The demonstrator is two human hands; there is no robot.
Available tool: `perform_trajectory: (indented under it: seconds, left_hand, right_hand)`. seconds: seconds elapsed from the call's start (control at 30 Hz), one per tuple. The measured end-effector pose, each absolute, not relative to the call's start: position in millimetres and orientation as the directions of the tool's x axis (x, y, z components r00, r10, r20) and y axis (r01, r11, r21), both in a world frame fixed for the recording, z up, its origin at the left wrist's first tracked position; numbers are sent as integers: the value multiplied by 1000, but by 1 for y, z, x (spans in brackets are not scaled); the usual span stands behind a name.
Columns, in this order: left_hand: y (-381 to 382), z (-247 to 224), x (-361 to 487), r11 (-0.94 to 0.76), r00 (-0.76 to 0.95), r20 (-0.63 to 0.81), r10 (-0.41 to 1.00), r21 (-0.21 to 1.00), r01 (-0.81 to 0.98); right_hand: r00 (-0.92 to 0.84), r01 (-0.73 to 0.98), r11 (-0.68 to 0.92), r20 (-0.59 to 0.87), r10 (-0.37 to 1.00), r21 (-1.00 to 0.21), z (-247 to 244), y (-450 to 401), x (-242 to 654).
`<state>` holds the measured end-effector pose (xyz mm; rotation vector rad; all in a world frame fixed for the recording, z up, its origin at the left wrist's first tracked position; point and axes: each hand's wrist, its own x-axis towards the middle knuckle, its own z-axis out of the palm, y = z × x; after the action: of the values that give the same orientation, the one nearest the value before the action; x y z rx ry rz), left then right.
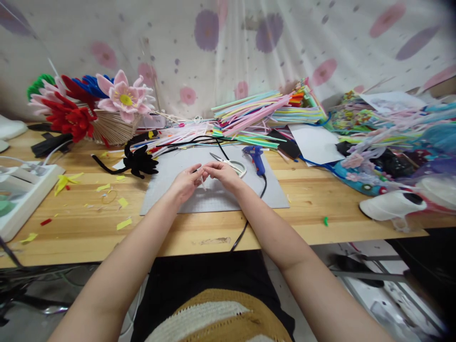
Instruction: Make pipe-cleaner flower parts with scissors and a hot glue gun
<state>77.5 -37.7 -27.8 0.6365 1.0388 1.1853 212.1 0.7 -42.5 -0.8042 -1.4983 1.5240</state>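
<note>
Over the grey mat (213,202), my left hand (188,183) and my right hand (223,174) meet at the fingertips. Both hold a small, thin whitish piece (203,183) between their pinched fingers; its shape is hard to make out. Scissors with pale handles (239,167) lie just behind my right hand, partly hidden by it. Right of them on the mat rests a blue glue gun (255,159), its black cord running to the table's front edge. A black fuzzy flower with a stem (139,160) lies at the mat's left edge.
Bundles of coloured pipe cleaners (252,111) lie along the back. Fuzzy flowers (123,97) stand at the back left, near a white power strip (30,194). Yellow scraps (124,223) dot the wooden table (199,237). At right are white paper (315,142) and a white spool (390,205).
</note>
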Motion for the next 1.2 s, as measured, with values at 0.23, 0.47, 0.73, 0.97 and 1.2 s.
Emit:
perform_trajectory:
  seconds: [0.23, 0.47, 0.73, 0.97, 1.2]
  left_hand:
    - [-37, -26, 75, 363, 154, -329, 932, 831, -421]
    - [-39, -25, 67, 372, 183, -338, 923, 906, -203]
    - [-39, -27, 70, 260, 84, -256, 963, 965, -37]
    - [-38, -31, 73, 228, 71, -228, 971, 974, -3]
    - [-38, -29, 75, 255, -5, -258, 966, 954, -156]
  right_hand:
    - [-322, -96, 147, 170, 931, -984, -44, 4, 213]
    - [-349, -59, 186, 194, 917, -981, -43, 6, 215]
    - [-330, -9, 201, 192, 924, -980, -46, 7, 215]
    - [-301, 15, 233, 218, 928, -972, -48, 8, 213]
    - [-293, 16, 161, 149, 944, -987, -44, 7, 213]
